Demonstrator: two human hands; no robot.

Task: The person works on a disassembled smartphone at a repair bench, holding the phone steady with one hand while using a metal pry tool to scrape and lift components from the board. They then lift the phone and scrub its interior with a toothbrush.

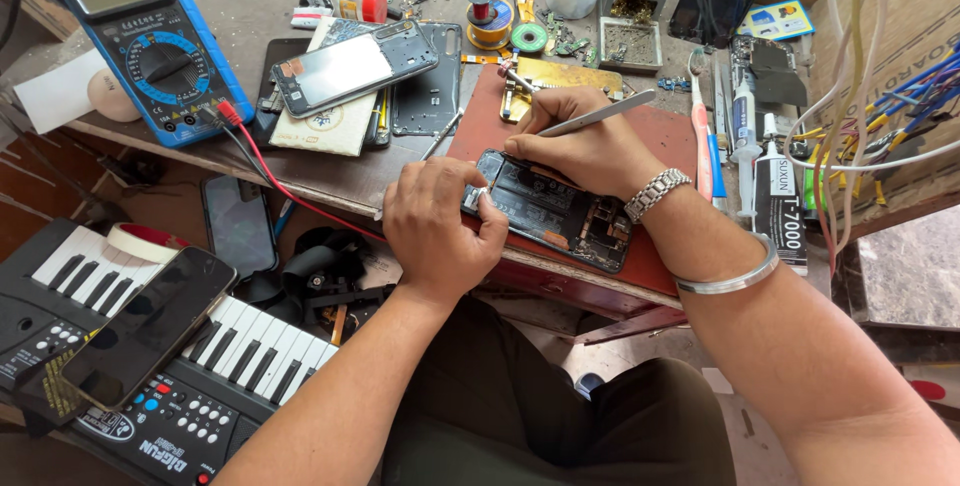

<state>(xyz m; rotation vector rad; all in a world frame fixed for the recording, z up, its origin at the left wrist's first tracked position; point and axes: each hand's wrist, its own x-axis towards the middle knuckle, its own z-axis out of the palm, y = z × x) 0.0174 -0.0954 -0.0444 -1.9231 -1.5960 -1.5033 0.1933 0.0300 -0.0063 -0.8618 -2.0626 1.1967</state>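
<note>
Opened phone [560, 211] — dark innards bare (back cover off).

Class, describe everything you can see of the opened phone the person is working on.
The opened phone lies flat, back cover off, on a reddish-brown mat at the bench edge. Its dark insides show a black battery and circuit parts. The left hand pins its near end; the right hand rests on its far edge, holding silver tweezers.

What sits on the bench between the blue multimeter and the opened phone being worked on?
In the head view, between the blue multimeter and the opened phone lie another phone resting on a cream booklet, and a dark back cover.
</note>
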